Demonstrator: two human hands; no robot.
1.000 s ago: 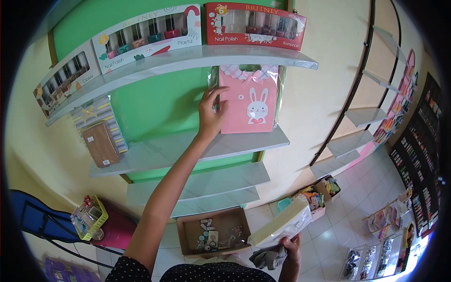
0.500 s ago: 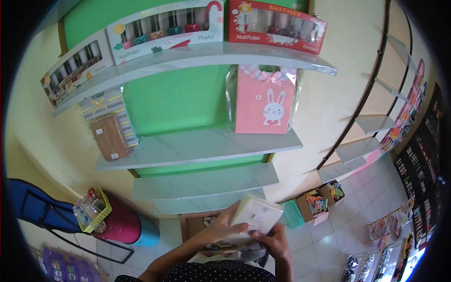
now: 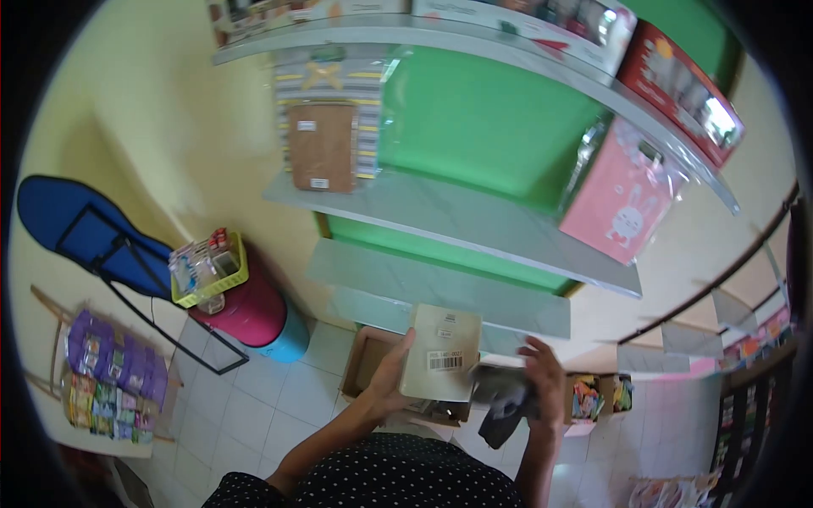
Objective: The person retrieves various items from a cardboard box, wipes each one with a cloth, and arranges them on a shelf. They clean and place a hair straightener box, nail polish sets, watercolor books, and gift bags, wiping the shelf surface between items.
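Note:
My left hand [image 3: 392, 378] is closed on a cream-coloured box [image 3: 442, 351], held upright with its barcode label facing me. Fingers of my right hand [image 3: 544, 379] are closed round a dark, blurred item [image 3: 505, 400], which hangs just right of the box. Beyond them, a brown pack [image 3: 323, 146] leans against a striped gift bag [image 3: 367, 127] on the left of the marbled shelf [image 3: 474, 224]. At the right of that shelf, a pink bunny bag [image 3: 625, 193] stands in clear plastic.
Nail polish boxes [image 3: 682, 89] line the upper shelf. Below my hands sits an open cardboard box [image 3: 360, 364]. At left are a yellow-green basket [image 3: 212, 288] on a pink bin [image 3: 254, 309], a folded blue item [image 3: 93, 220] and a purple organizer [image 3: 114, 360]. More cartons [image 3: 584, 427] stand at right.
The view has swung left. The cream box has turned upright, with its barcode side showing. My right hand has moved off the box, and the dark item now hangs from it more visibly.

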